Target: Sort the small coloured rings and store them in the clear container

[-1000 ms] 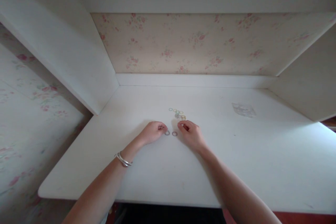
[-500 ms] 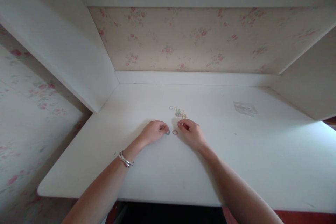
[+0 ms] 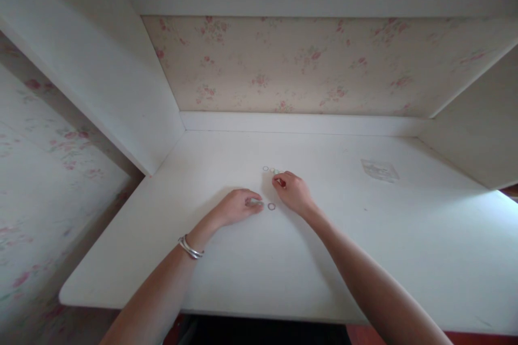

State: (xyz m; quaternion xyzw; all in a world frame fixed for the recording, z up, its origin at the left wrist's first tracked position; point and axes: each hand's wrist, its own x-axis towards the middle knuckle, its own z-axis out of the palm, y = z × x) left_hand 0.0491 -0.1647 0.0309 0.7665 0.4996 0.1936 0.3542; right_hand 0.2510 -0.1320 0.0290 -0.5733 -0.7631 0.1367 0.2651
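Note:
My left hand [image 3: 240,207] rests on the white desk, thumb and forefinger apart with a gap between them. A thin ring, partly hidden, lies at its fingertips. Just right of those fingertips a small dark ring [image 3: 271,206] lies flat. My right hand [image 3: 296,192] is over a loose group of small rings, its thumb and forefinger pinched together; whether something is between them is too small to see. Beyond its fingers a few thin rings [image 3: 266,168] show, some pale yellow or greenish. The hand covers the others.
A small clear plastic bag [image 3: 379,170] lies on the desk [image 3: 226,275] to the right. A white side panel [image 3: 109,75] stands at the left, another panel [image 3: 481,113] at the right. Flowered wallpaper [image 3: 283,64] covers the back.
My right hand has moved slightly away from me, over the ring group. My left thumb and forefinger have parted. The dark ring stays between the hands.

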